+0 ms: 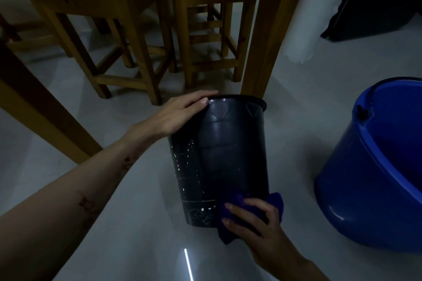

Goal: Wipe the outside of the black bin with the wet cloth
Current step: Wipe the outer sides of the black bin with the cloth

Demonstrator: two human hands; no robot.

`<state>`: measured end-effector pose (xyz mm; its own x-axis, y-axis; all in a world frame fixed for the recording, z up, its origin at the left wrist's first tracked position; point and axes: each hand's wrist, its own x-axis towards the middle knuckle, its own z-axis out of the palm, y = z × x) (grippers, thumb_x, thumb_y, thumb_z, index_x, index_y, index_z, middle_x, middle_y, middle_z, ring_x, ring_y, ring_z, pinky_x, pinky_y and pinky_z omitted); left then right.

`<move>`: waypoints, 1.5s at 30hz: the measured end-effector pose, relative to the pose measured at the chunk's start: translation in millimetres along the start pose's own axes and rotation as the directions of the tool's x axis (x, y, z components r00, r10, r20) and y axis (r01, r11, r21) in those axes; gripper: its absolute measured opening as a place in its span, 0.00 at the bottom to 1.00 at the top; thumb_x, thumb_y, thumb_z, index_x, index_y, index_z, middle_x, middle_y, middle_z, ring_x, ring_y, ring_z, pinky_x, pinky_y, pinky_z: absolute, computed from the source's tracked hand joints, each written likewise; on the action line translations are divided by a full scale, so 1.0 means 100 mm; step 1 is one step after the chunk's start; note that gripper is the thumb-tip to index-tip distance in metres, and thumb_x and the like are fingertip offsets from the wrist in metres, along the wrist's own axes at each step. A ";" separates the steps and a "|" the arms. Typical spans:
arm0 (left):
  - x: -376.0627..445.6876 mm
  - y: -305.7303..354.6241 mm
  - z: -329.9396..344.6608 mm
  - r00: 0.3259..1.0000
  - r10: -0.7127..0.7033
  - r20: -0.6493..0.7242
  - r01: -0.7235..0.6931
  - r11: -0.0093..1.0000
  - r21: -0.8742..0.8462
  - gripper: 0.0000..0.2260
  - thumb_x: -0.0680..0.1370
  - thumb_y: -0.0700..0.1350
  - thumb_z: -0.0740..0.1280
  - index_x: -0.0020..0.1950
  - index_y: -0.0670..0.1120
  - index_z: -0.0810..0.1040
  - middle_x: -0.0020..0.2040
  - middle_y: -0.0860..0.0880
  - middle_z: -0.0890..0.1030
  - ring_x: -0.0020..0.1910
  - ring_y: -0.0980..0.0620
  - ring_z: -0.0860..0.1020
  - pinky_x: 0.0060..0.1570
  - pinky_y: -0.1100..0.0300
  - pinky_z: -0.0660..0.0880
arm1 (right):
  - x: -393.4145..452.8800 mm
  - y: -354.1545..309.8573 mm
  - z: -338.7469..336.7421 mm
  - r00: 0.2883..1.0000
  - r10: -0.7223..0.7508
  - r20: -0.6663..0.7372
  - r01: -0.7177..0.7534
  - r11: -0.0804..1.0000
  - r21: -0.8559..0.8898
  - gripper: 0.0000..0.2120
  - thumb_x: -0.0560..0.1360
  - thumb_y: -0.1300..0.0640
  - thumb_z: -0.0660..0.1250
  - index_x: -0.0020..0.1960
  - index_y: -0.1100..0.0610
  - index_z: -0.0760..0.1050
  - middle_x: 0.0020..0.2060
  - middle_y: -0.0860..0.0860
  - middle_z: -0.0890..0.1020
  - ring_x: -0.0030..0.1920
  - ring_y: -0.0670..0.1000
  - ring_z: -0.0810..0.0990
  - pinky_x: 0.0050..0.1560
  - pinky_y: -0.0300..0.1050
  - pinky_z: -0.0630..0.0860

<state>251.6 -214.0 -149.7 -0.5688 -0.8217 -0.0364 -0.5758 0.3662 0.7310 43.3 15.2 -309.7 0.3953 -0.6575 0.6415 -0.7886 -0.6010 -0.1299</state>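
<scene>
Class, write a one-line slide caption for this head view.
Left hand steadies the black bin by its rim while right hand presses the cloth to its base.

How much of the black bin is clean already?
Hard to say what is clean in this dim light; no wiped patch stands out. In hand: the left hand steadies the black bin at its rim, and the right hand presses the purple cloth against its bottom end. Left to do: the white specks along the side toward the left hand, and the far side, hidden here.
</scene>
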 end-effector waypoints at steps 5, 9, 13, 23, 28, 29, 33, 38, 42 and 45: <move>0.06 0.05 0.05 0.955 0.144 -0.261 -0.172 0.981 -0.087 0.09 0.80 0.45 0.67 0.60 0.50 0.78 0.51 0.58 0.83 0.54 0.60 0.81 0.58 0.53 0.79 | 0.34 0.20 -0.23 0.952 0.258 -0.165 -0.241 0.963 0.118 0.13 0.82 0.56 0.58 0.66 0.51 0.73 0.68 0.50 0.74 0.64 0.55 0.70 0.67 0.48 0.66; 0.11 0.16 0.11 0.913 0.235 -0.333 -0.255 0.967 -0.016 0.08 0.79 0.45 0.69 0.57 0.49 0.82 0.50 0.57 0.83 0.54 0.60 0.81 0.56 0.58 0.79 | 0.88 0.58 -0.32 0.678 0.671 -0.301 -0.574 0.738 0.354 0.16 0.79 0.52 0.60 0.66 0.48 0.72 0.66 0.46 0.74 0.65 0.52 0.70 0.68 0.46 0.66; 0.17 0.23 0.17 0.912 0.278 -0.302 -0.287 0.958 0.014 0.08 0.80 0.43 0.68 0.57 0.49 0.81 0.51 0.58 0.82 0.54 0.62 0.81 0.53 0.66 0.78 | 1.23 0.79 -0.14 0.699 0.668 -0.253 -0.574 0.736 0.358 0.16 0.79 0.51 0.61 0.66 0.52 0.73 0.67 0.49 0.74 0.66 0.51 0.69 0.69 0.44 0.65; 0.27 0.25 0.23 0.903 0.270 -0.335 -0.289 0.957 -0.009 0.06 0.79 0.41 0.69 0.56 0.45 0.82 0.46 0.61 0.81 0.48 0.72 0.79 0.49 0.75 0.73 | 1.13 0.45 -0.03 0.970 0.172 -0.173 -0.164 0.985 0.056 0.12 0.79 0.56 0.68 0.60 0.59 0.81 0.63 0.53 0.79 0.62 0.58 0.72 0.65 0.54 0.71; 0.28 0.28 0.26 0.913 0.230 -0.336 -0.269 0.961 -0.072 0.05 0.78 0.43 0.70 0.54 0.48 0.83 0.46 0.61 0.82 0.48 0.69 0.81 0.49 0.72 0.75 | 0.60 0.24 0.01 0.997 0.043 -0.060 -0.039 0.998 0.057 0.11 0.80 0.57 0.67 0.61 0.56 0.80 0.63 0.51 0.80 0.62 0.59 0.74 0.57 0.57 0.74; 0.28 0.28 0.26 0.917 0.230 -0.326 -0.267 0.961 -0.072 0.06 0.78 0.44 0.70 0.54 0.48 0.83 0.47 0.60 0.83 0.49 0.67 0.81 0.50 0.70 0.76 | 0.47 0.20 0.04 0.999 0.017 -0.041 -0.015 0.998 0.054 0.11 0.81 0.57 0.66 0.62 0.55 0.78 0.64 0.51 0.79 0.62 0.58 0.74 0.58 0.56 0.74; 0.22 0.38 0.22 0.933 0.271 -0.237 -0.268 0.962 0.048 0.12 0.79 0.48 0.69 0.62 0.49 0.80 0.53 0.58 0.81 0.54 0.63 0.78 0.54 0.71 0.74 | 0.00 0.08 0.06 0.995 -0.080 0.059 0.078 0.997 0.027 0.21 0.75 0.58 0.73 0.66 0.53 0.73 0.68 0.48 0.74 0.67 0.55 0.70 0.62 0.52 0.72; 0.19 0.15 0.08 0.976 0.093 -0.195 -0.053 0.978 0.201 0.18 0.80 0.64 0.58 0.61 0.55 0.76 0.57 0.54 0.75 0.61 0.54 0.69 0.60 0.55 0.68 | -0.15 0.12 -0.13 0.964 -0.219 0.150 0.222 0.975 -0.001 0.12 0.82 0.60 0.62 0.65 0.53 0.74 0.69 0.49 0.72 0.67 0.57 0.70 0.59 0.54 0.74; 0.16 0.02 0.18 0.974 0.084 -0.210 -0.098 0.994 -0.056 0.09 0.84 0.50 0.58 0.56 0.53 0.78 0.48 0.59 0.78 0.49 0.63 0.76 0.51 0.61 0.72 | 0.35 0.32 -0.35 0.969 0.194 -0.150 -0.183 0.979 0.086 0.13 0.79 0.60 0.63 0.63 0.53 0.74 0.66 0.51 0.74 0.63 0.56 0.72 0.67 0.50 0.67; 0.21 0.14 0.22 0.958 0.152 -0.243 -0.174 0.982 -0.072 0.09 0.83 0.47 0.62 0.58 0.52 0.81 0.50 0.61 0.81 0.51 0.68 0.77 0.53 0.70 0.72 | 0.92 0.57 -0.50 0.751 0.567 -0.339 -0.449 0.814 0.368 0.16 0.78 0.59 0.66 0.64 0.52 0.72 0.65 0.49 0.74 0.66 0.51 0.72 0.68 0.52 0.69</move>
<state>218.9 -216.5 -155.6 -0.4897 -0.8377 0.2417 -0.4246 0.4713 0.7731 10.9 -57.1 -220.0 -0.3102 -0.6800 0.6644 -0.6467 -0.3613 -0.6717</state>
